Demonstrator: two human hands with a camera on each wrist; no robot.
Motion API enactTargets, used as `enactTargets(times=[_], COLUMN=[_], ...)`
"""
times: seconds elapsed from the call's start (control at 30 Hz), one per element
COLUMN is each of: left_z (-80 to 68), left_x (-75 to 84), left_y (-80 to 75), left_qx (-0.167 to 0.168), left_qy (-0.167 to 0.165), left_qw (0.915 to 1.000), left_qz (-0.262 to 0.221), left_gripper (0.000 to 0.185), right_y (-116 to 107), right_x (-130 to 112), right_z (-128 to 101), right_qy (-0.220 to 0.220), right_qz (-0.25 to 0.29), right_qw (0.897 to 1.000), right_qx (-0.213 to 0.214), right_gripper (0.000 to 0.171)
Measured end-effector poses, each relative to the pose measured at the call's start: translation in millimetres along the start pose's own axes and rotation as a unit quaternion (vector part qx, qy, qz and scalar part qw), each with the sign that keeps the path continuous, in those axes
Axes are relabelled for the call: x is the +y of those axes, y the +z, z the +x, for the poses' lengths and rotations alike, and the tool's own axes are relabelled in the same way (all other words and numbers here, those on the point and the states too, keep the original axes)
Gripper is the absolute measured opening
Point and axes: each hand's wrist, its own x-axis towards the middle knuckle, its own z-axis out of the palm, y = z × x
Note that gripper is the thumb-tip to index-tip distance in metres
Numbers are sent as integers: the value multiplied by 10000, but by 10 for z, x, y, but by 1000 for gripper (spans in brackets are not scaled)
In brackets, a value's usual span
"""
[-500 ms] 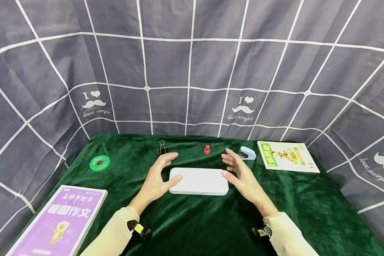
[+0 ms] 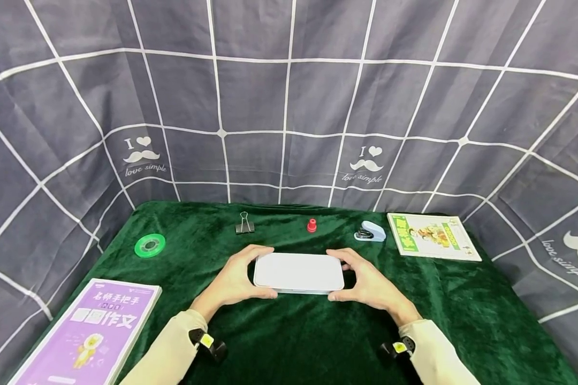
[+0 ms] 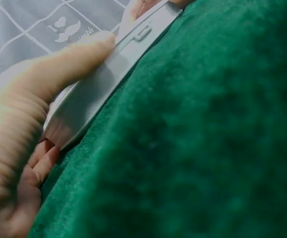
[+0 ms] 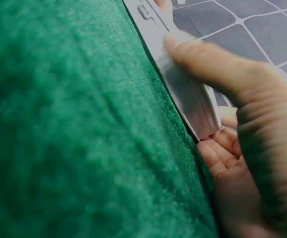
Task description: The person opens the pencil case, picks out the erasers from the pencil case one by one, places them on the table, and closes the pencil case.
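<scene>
A flat white pencil case (image 2: 298, 272) with rounded corners lies level at the middle of the green cloth, its lid closed. My left hand (image 2: 238, 275) grips its left end, thumb along the front side and fingers at the back. The right hand (image 2: 366, 280) holds the opposite end the same way. A small latch shows on the case's front side (image 3: 142, 33) in the left wrist view. In the right wrist view, some fingers (image 4: 215, 153) curl at the lower corner of the case (image 4: 185, 91). Whether its underside touches the cloth, I cannot tell.
Behind the case stand a black binder clip (image 2: 244, 228), a small red knobbed object (image 2: 311, 225) and a light blue stapler (image 2: 373, 231). A green tape roll (image 2: 150, 245) and purple book (image 2: 89, 331) lie left; another book (image 2: 433, 236) lies back right. Grey curtain (image 2: 289, 107) hangs behind.
Both hands have come down and inward onto the ends of the pencil case, thumbs now on its front side. The case has hardly moved. The binder clip and stapler are uncovered.
</scene>
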Motion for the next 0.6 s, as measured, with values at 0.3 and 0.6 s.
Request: enactTargets(times=[0.3, 0.6], left_z=[9, 21], left_x=[2, 24], left_y=[-4, 1], left_qx=[10, 34], left_qy=[-101, -228], left_qw=[9992, 9993], left_qz=[383, 302], left_gripper=[97, 96], right_y=[-38, -121], right_x=[-2, -5], right_z=[54, 142], right_qy=[195, 503], right_qz=[44, 893], right_qw=[9998, 9947], right_qx=[-39, -98], right_gripper=[92, 79])
